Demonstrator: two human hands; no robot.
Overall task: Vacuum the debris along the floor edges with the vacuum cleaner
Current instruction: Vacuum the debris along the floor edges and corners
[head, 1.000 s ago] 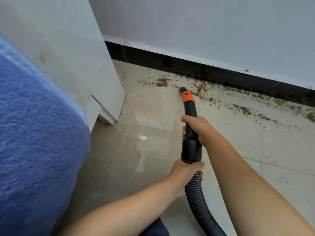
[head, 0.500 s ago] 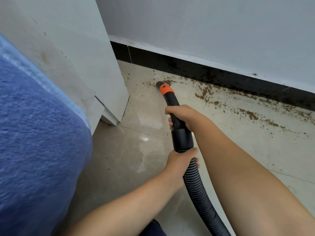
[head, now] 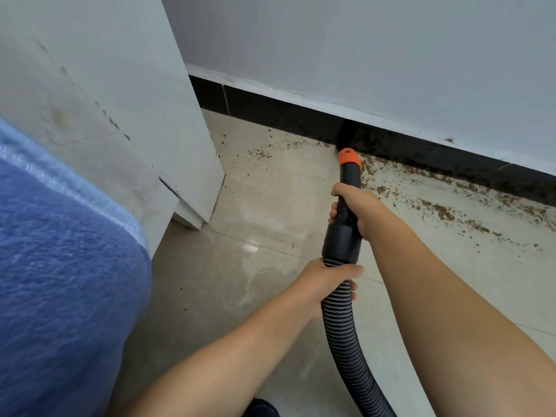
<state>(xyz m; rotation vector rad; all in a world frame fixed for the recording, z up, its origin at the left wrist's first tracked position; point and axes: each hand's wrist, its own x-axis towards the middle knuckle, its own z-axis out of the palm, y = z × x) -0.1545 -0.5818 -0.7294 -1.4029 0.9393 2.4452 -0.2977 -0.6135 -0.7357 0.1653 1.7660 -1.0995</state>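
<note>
The black vacuum nozzle [head: 348, 176] with its orange collar [head: 349, 159] points at the black skirting [head: 421, 152], its tip at the floor edge. My right hand [head: 358, 209] grips the nozzle tube just above the wide black cuff [head: 341, 242]. My left hand [head: 326, 281] grips the ribbed hose [head: 346, 335] right below that cuff. Brown crumbly debris [head: 442, 210] lies in a band along the skirting to the right of the nozzle. A thinner scatter [head: 260, 153] lies to its left.
A white cabinet side [head: 168, 121] stands at the left, its foot [head: 192, 216] on the beige tiled floor [head: 249, 296]. A blue fabric surface [head: 60, 281] fills the lower left. The white wall [head: 361, 49] rises above the skirting.
The nozzle swung left toward the cabinet, then back to the right and up against the skirting. The clump of debris at the left has shrunk. Both hands kept their grip.
</note>
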